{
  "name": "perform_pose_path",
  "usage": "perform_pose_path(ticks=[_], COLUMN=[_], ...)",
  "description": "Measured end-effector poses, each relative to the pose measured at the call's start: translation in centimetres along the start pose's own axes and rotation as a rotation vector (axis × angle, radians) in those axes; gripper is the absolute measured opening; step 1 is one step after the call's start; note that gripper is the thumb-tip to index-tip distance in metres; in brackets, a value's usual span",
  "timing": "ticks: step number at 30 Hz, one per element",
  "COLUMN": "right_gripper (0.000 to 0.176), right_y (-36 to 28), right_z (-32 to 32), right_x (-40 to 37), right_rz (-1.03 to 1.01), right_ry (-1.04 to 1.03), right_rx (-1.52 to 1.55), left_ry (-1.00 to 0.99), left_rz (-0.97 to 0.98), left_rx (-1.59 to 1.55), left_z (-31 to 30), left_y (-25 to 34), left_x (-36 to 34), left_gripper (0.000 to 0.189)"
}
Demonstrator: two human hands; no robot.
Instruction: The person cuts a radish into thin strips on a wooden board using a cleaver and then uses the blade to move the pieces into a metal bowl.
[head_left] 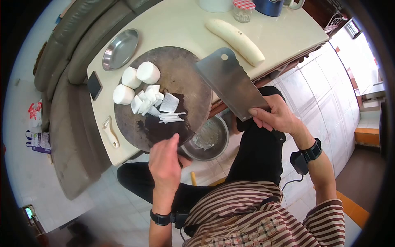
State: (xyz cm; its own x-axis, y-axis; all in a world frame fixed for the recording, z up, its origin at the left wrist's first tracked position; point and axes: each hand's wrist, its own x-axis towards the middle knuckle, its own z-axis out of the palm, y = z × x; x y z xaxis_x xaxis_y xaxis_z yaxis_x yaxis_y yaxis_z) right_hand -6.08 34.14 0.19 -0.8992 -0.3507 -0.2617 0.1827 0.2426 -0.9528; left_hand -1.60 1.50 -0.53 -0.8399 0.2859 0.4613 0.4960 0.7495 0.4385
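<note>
My right hand (273, 114) grips a cleaver (230, 78) at its handle end, the broad blade held up beside the round cutting board (181, 68). Just off the board's near edge is my left hand (165, 162), index finger extended towards a small bundle of white radish sticks (171, 117), thumb apart. It appears to hold nothing. Three thick chunks of peeled white radish (148, 73) stand on the board's left part. Thin radish slices (148, 99) lie in a pile beside them, and one square slice (169, 103) lies near the sticks. The board has a dark wet patch.
A whole white radish (236, 41) lies behind the cleaver on the table (173, 29). An oval metal dish (120, 49), a phone (94, 85) and a peeler (110, 132) are at the left. A metal basin (212, 140) sits below the table edge. A jar (243, 12) stands at the back.
</note>
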Motion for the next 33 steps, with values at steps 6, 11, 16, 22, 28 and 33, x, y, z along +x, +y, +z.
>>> perform_pose_path(ticks=[6,11,16,22,28,33], right_gripper=[0.027,0.029,0.026,0.027,0.026,0.013], right_y=[0.2,0.1,0.4,0.5,-2.1,-5.2], right_z=[-0.2,-0.1,-0.1,0.1,1.2,3.8], right_x=[0.0,0.1,0.1,0.0,-1.1,-1.7], right_rz=[0.024,0.048,0.056,0.009,0.114,-0.047], right_ry=[-0.006,0.006,0.025,0.049,0.032,-0.039], right_rx=[-0.004,-0.022,-0.017,-0.040,-0.146,-0.292], left_ry=[-0.031,-0.098,-0.091,0.024,-0.086,-0.070], left_rz=[-0.083,-0.014,-0.008,0.092,0.035,-0.049], left_rx=[0.109,0.173,0.176,0.319,0.301,0.283], left_z=[-0.3,0.9,0.9,-0.4,-1.0,-1.0], left_y=[-2.0,-2.7,-3.3,-2.8,-2.6,-1.6], left_x=[2.3,3.0,2.1,0.7,-1.5,-2.7], left_gripper=[0.029,0.033,0.027,0.030,0.033,0.044])
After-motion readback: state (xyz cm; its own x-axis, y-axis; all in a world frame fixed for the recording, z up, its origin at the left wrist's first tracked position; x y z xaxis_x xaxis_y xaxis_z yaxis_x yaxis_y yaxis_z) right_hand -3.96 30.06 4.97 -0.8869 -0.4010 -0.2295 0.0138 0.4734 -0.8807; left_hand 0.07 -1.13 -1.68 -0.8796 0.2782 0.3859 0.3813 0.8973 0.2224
